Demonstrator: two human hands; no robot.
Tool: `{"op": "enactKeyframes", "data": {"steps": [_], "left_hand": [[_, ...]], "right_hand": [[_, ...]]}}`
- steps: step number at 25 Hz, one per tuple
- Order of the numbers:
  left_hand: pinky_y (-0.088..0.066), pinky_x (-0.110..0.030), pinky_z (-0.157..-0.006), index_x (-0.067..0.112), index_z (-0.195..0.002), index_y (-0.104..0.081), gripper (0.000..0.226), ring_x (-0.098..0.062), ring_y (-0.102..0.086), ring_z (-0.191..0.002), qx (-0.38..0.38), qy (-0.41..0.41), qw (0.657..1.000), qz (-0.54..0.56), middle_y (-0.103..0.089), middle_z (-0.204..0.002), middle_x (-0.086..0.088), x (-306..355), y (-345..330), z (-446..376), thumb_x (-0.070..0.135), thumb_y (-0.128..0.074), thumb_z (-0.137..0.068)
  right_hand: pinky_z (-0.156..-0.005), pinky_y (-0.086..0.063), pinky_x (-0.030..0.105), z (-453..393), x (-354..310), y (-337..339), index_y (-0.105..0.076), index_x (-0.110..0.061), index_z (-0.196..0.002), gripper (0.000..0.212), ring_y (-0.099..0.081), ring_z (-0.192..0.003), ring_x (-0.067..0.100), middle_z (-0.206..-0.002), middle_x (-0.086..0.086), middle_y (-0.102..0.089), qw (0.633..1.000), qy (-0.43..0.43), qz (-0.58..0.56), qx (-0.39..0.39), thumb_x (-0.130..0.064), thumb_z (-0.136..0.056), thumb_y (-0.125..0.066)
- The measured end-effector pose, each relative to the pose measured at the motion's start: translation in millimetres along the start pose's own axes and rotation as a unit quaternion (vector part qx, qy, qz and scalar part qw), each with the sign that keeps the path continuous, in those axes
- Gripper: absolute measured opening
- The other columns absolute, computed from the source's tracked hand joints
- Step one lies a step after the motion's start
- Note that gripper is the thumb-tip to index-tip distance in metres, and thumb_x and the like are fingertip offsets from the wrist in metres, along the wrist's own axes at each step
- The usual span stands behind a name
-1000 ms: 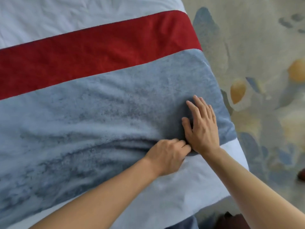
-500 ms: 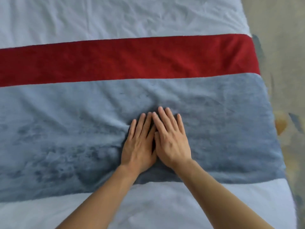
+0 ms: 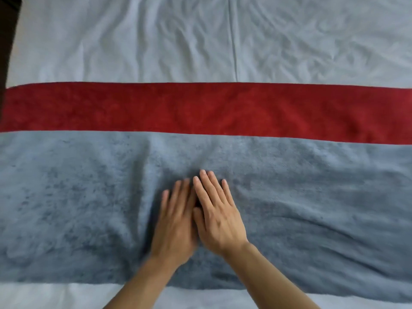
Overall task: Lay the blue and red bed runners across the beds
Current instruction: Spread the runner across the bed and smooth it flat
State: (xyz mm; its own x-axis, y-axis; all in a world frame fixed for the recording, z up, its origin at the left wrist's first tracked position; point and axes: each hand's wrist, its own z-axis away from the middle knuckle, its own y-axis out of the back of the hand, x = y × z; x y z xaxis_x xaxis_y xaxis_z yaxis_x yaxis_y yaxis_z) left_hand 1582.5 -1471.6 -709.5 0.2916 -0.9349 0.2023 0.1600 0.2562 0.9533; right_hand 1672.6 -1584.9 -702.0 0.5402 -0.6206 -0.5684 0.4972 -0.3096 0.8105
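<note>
Both palms pressed flat, side by side and touching, on the blue runner (image 3: pixel 289 197): left hand (image 3: pixel 176 221) slightly blurred, right hand (image 3: pixel 217 216) overlapping its inner edge. Neither grip clenched; fingers stretched out and released, grasping nothing, only bearing down on the plush. Placed so, most likely, to iron out slack from the middle outward, since ridges radiate from under the palms, a fold running up and away from the left fingers (image 3: pixel 178 190) and long creases trailing off to the right of the right wrist. Beyond the fingertips, touching the blue band's far edge, the red runner (image 3: pixel 200 110), stretched straight and smooth across the bed (image 3: pixel 156 41). Farther still, wrinkled white sheet with a seam down its middle; nearer than the wrists, another strip of white. Both bands already across this bed, so smoothing seems the step in hand. Likely next: hands parting sideways to push the creases toward the ends. Risk: dragging the blue band askew against the red one.
</note>
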Motion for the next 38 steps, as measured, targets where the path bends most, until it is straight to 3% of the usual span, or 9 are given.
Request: {"op": "enactKeyframes", "data": {"steps": [2,4,8,19,24,28,33,36,38], "left_hand": [[-0.015,-0.052,-0.122,0.006,-0.157,-0.015,0.065,-0.029,-0.006,-0.153,0.006,-0.024,1.000,-0.005,-0.010,-0.165,-0.014,17.6,3.3,-44.1,0.032,-0.034,-0.100],[-0.010,-0.052,-0.123,0.008,-0.158,-0.010,0.064,-0.028,0.001,-0.153,0.002,-0.035,0.999,-0.032,-0.002,-0.166,-0.013,24.9,-1.2,-69.6,0.034,-0.029,-0.102],[-0.009,-0.053,-0.122,0.017,-0.158,-0.016,0.069,-0.030,0.002,-0.153,0.005,-0.063,0.998,-0.022,-0.003,-0.166,-0.012,10.9,-5.5,-75.9,0.036,-0.037,-0.096],[-0.006,-0.052,-0.123,0.017,-0.159,-0.014,0.074,-0.029,0.001,-0.153,0.021,0.046,0.997,-0.065,-0.003,-0.166,-0.013,-127.9,28.1,-94.1,0.048,-0.034,-0.095],[-0.007,-0.053,-0.123,0.014,-0.158,-0.020,0.065,-0.030,-0.001,-0.153,0.074,-0.036,0.997,-0.011,-0.007,-0.165,-0.013,-77.7,39.2,-117.5,0.033,-0.037,-0.098],[-0.011,-0.052,-0.122,0.015,-0.156,-0.023,0.061,-0.030,-0.005,-0.153,0.056,-0.045,0.996,-0.056,-0.012,-0.165,-0.013,-92.3,36.5,-157.9,0.035,-0.033,-0.099],[-0.006,-0.051,-0.123,0.023,-0.158,-0.020,0.066,-0.029,-0.005,-0.153,0.062,0.028,0.997,-0.039,-0.009,-0.166,-0.011,-164.6,42.8,-159.8,0.039,-0.034,-0.095],[-0.007,-0.051,-0.123,0.021,-0.157,-0.022,0.067,-0.030,-0.007,-0.153,0.076,0.056,0.995,-0.026,-0.012,-0.165,-0.013,-182.2,50.6,-154.1,0.037,-0.038,-0.095],[-0.007,-0.052,-0.123,0.018,-0.157,-0.023,0.065,-0.030,-0.007,-0.153,0.088,0.067,0.994,-0.008,-0.013,-0.165,-0.013,-186.5,57.0,-149.6,0.036,-0.038,-0.096]], "right_hand": [[-0.123,-0.012,0.044,-20.3,10.8,5.7,-0.025,-0.011,-0.156,0.057,-0.006,-0.153,0.017,-0.164,0.006,-0.018,0.998,-0.051,-0.016,0.025,-0.026,-0.101,-0.028],[-0.123,-0.012,0.046,-29.4,35.0,15.8,-0.024,-0.012,-0.156,0.060,-0.004,-0.153,0.017,-0.165,0.005,-0.015,0.995,-0.073,0.066,0.021,-0.034,-0.101,-0.030],[-0.124,-0.003,0.049,-28.9,69.7,33.6,-0.018,-0.027,-0.158,0.067,0.004,-0.153,0.019,-0.167,0.000,-0.004,0.979,-0.100,0.175,-0.005,-0.048,-0.098,-0.038],[-0.121,-0.006,0.058,-21.9,122.5,75.5,-0.025,-0.017,-0.156,0.074,-0.002,-0.153,0.026,-0.166,0.008,-0.010,0.951,-0.240,0.184,0.064,-0.050,-0.091,-0.033],[-0.123,-0.004,0.053,-105.7,18.9,41.0,-0.026,-0.021,-0.156,0.063,-0.002,-0.153,0.025,-0.166,0.006,-0.013,0.990,-0.044,0.117,0.065,-0.033,-0.096,-0.041],[-0.123,-0.006,0.052,-172.4,-7.0,9.5,-0.024,-0.022,-0.157,0.058,-0.007,-0.153,0.027,-0.165,0.005,-0.018,0.988,0.015,0.152,0.012,-0.033,-0.101,-0.033],[-0.123,-0.004,0.051,-173.6,44.2,24.7,-0.023,-0.026,-0.157,0.069,-0.006,-0.153,0.024,-0.166,0.002,-0.015,0.973,-0.074,0.214,0.047,-0.055,-0.095,-0.038],[-0.121,-0.005,0.057,-178.3,34.3,29.0,-0.019,-0.022,-0.157,0.069,-0.002,-0.153,0.028,-0.166,0.007,-0.011,0.968,-0.127,0.213,0.041,-0.050,-0.096,-0.033],[-0.121,-0.005,0.057,-191.2,-9.6,13.5,-0.019,-0.020,-0.157,0.069,-0.003,-0.153,0.029,-0.166,0.008,-0.011,0.976,-0.078,0.198,0.050,-0.041,-0.095,-0.036]]}}
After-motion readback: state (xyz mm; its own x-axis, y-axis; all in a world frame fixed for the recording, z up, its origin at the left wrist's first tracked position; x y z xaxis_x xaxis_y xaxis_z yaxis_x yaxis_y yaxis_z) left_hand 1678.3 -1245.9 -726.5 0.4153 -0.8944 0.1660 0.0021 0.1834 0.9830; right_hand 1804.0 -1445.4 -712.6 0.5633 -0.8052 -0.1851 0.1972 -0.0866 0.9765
